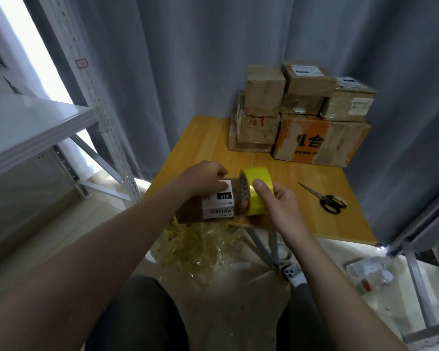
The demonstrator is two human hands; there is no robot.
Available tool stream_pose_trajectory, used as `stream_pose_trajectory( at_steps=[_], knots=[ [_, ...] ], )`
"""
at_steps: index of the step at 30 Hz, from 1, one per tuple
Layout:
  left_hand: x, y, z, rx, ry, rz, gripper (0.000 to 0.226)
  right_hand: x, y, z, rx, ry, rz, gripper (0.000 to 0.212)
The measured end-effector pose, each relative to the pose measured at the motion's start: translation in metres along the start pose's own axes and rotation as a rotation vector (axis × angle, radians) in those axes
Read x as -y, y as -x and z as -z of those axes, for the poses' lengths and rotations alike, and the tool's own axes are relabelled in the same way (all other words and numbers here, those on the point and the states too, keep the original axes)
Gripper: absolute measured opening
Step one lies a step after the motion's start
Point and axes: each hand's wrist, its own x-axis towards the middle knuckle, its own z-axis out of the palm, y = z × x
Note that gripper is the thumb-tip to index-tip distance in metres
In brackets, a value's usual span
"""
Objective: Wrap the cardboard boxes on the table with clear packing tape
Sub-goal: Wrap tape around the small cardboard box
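At the table's near left corner, our left hand grips the small box; right hand clamps the tape roll beside it. Keep the box pinned, pull tape taut, press flat.

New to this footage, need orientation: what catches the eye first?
First comes the bright yellow roll of packing tape, gripped by the right hand at the wooden table's near edge, beside a small white-labelled cardboard box held by the left hand. Behind, worn cardboard boxes stack in the far right corner; black-handled scissors lie right of the hands.
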Motion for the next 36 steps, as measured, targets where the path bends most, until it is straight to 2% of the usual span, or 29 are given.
stream_pose_trajectory(
  at_steps=[3,4,6,9,15,19,27,31,33,36],
  knots=[
    [-0.003,0.01,-0.014,0.202,-0.033,-0.076,0.094,-0.002,-0.008,-0.007,-0.028,-0.023,0.007,0.031],
    [-0.002,0.012,-0.023,0.18,-0.105,-0.074,0.107,-0.003,-0.009,-0.009,-0.045,-0.037,0.007,0.032],
    [0.002,0.013,-0.044,0.024,-0.165,-0.071,0.115,-0.008,-0.01,-0.013,-0.081,-0.039,0.019,0.032],
    [0.006,0.008,-0.058,-0.118,-0.084,-0.087,0.11,-0.015,-0.01,-0.017,-0.116,0.004,0.052,0.026],
    [0.007,0.006,-0.057,-0.144,-0.055,-0.073,0.094,0.001,0.0,-0.016,-0.117,0.035,0.086,0.039],
    [0.006,0.009,-0.051,-0.107,-0.068,-0.09,0.108,-0.01,0.026,-0.015,-0.109,0.015,-0.006,0.044],
    [0.014,0.011,-0.045,-0.06,-0.093,-0.126,0.115,-0.064,0.076,-0.034,-0.016,-0.017,-0.227,0.045],
    [0.014,0.011,-0.046,-0.053,-0.099,-0.127,0.118,-0.08,0.079,-0.043,-0.033,-0.047,-0.256,0.033],
    [0.013,0.012,-0.044,-0.039,-0.099,-0.124,0.12,-0.086,0.074,-0.044,-0.027,-0.075,-0.297,0.033],
    [0.013,0.013,-0.043,-0.019,-0.084,-0.134,0.121,-0.105,0.07,-0.042,-0.063,0.007,-0.291,0.022]
  ],
)
